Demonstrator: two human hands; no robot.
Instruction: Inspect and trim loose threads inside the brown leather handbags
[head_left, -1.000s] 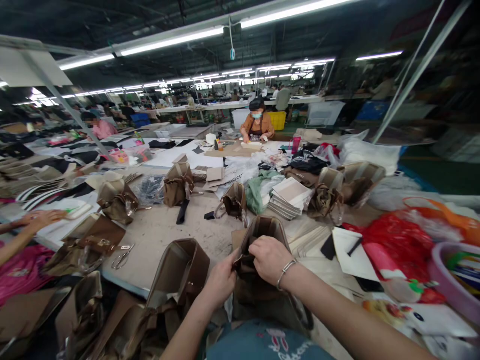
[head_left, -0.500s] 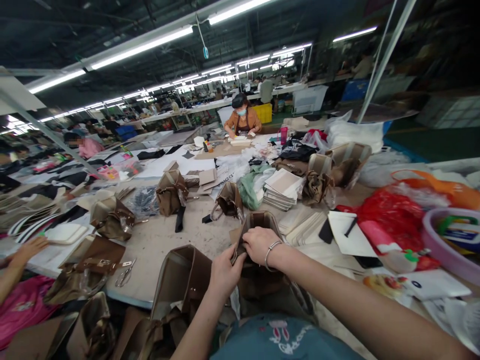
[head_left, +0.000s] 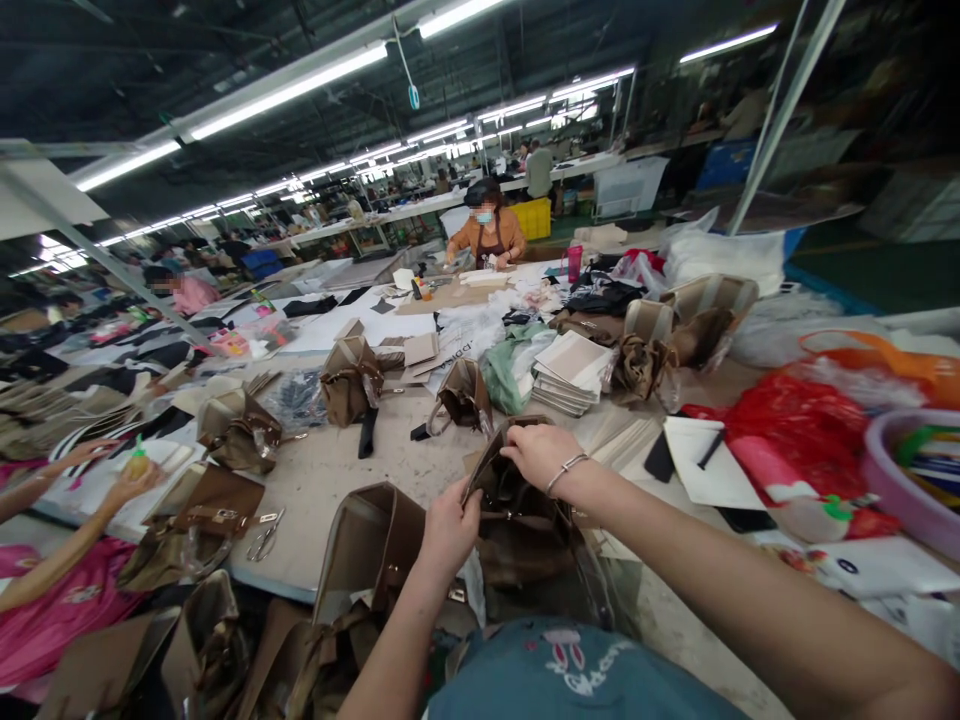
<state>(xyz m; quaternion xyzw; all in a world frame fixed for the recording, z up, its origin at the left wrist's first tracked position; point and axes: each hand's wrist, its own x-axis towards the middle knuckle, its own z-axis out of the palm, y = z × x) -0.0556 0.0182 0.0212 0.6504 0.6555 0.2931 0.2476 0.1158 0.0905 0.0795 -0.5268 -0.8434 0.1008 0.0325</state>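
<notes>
A brown handbag stands open-mouthed at the table's near edge, right in front of me. My left hand is closed on the near left rim of its mouth. My right hand, with a metal bracelet at the wrist, grips the far rim, fingers curled over it. The bag's dark inside shows between the two hands. A second brown bag stands just left of it, touching my left forearm.
Several more brown bags lie around the grey table, with scissors at the left edge. A stack of cards, a red plastic bag and a purple tub lie to the right. A person in pink works at my left; another sits across.
My hands have pulled the bag's mouth wider: the right hand moved up and away to the far rim. The person at my left now holds a small bottle.
</notes>
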